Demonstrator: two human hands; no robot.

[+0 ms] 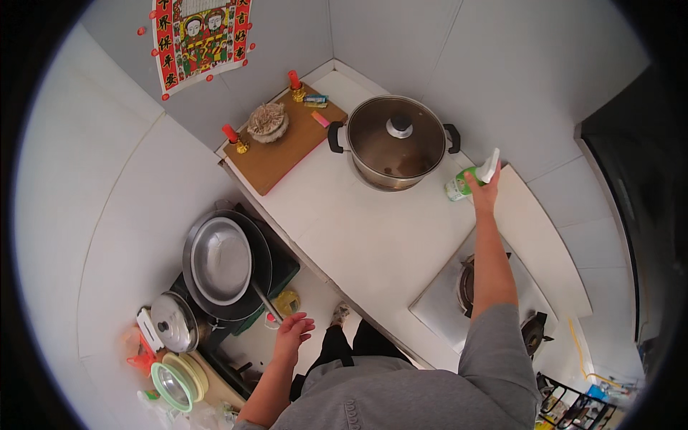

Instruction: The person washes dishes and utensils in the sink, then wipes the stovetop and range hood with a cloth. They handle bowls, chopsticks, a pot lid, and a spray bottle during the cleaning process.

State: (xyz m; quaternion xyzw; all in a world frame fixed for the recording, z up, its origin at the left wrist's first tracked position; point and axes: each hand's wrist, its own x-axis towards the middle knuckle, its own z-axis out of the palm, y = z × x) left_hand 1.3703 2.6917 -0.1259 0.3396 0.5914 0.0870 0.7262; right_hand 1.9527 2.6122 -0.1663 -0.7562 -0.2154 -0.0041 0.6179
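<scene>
My right hand (485, 189) is closed around a spray bottle (461, 184) with a green and white body and a white trigger head, at the back right of the white countertop (344, 231). Just left of the bottle stands a large steel pot (395, 142) with black side handles and a glass lid. Low in the picture, my left hand (295, 330) hangs in front of the counter with fingers loosely apart and nothing in it. It is close to the end of a wok's handle (266, 301); a touch between them is not visible.
A gas stove (435, 306) lies under my right forearm. On a brown board (285, 156) stand red candles (230, 133) and an incense bowl (267, 122). At left are stacked pans (220, 260), a lidded pot (174, 322) and plastic basins (172, 384). A poster (204, 40) hangs above.
</scene>
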